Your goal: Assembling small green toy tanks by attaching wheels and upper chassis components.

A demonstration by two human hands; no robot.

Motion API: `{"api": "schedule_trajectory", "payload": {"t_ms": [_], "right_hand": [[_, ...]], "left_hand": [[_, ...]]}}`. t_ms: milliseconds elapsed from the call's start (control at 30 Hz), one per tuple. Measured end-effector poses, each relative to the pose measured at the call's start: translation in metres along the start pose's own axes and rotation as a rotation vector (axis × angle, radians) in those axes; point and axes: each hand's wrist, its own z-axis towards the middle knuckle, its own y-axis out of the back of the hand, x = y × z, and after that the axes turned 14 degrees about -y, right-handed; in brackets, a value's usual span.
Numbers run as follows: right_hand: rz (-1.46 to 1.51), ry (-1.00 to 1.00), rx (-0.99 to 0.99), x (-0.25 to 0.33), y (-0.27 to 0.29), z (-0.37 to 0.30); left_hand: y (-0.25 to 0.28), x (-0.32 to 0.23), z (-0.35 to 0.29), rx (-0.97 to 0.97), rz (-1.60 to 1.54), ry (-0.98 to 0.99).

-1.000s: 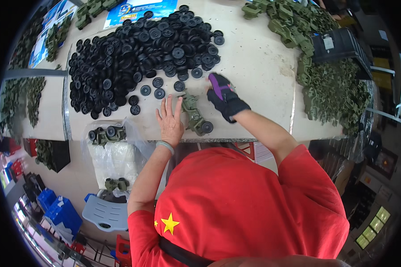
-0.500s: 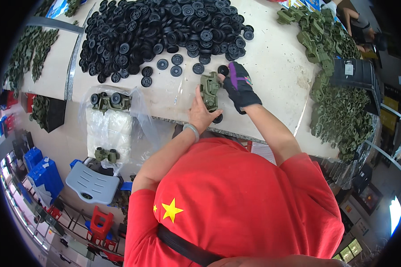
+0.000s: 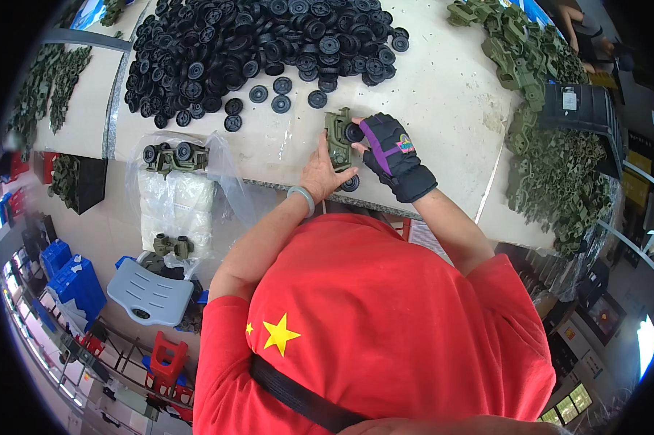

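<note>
My bare left hand (image 3: pixel 322 174), a pale bangle at its wrist, grips an olive-green toy vehicle body (image 3: pixel 337 130) by its left side and near end. My right hand (image 3: pixel 393 154) wears a black and purple fingerless glove. Its fingers press a black toy wheel (image 3: pixel 354 133) against the right side of the body, toward the far end. A second black wheel (image 3: pixel 351 183) shows at the near end, beside my left thumb. Whether that one is fixed to the body I cannot tell.
Beyond my hands a big heap of black wheels (image 3: pixel 218 58) covers the table. Green vehicle parts (image 3: pixel 559 181) pile up at the right, by a dark bin (image 3: pixel 577 116). At the left, a wheeled toy vehicle (image 3: pixel 176 156) rests on a plastic-wrapped white stack (image 3: pixel 174 203), near a grey-blue chair (image 3: pixel 149 293).
My right hand has brought the wheel nearer to me and up against the body's right side. My left hand keeps its hold on the body. The whole view has shifted slightly.
</note>
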Motion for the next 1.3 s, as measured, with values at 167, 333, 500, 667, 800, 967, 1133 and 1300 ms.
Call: {"api": "schedule_trajectory", "payload": {"t_ms": [167, 333, 500, 667, 800, 967, 1133, 1300], "right_hand": [[-0.061, 0.054, 0.013, 0.001, -0.002, 0.004], [0.028, 0.026, 0.035, -0.009, -0.009, 0.004], [0.027, 0.061, 0.049, -0.007, -0.001, 0.007], [0.099, 0.064, -0.072, 0.012, 0.013, 0.027], [0.025, 0.194, -0.042, 0.033, -0.010, 0.069], [-0.301, 0.399, 0.120, 0.036, -0.032, 0.076], [-0.065, -0.059, -0.131, 0.029, -0.057, 0.078], [-0.242, 0.159, 0.087, 0.041, -0.041, 0.084]], "left_hand": [[0.002, -0.001, -0.003, 0.005, 0.003, -0.019], [0.002, 0.000, -0.004, 0.002, 0.014, -0.006], [0.001, 0.005, -0.005, -0.023, -0.007, -0.027], [0.001, 0.004, -0.006, -0.021, 0.020, -0.003], [0.003, 0.002, -0.003, -0.011, 0.058, -0.047], [-0.004, 0.007, 0.000, -0.087, 0.078, -0.146], [0.004, 0.006, -0.001, -0.004, 0.034, -0.108], [0.000, 0.011, 0.000, -0.037, 0.024, -0.141]]}}
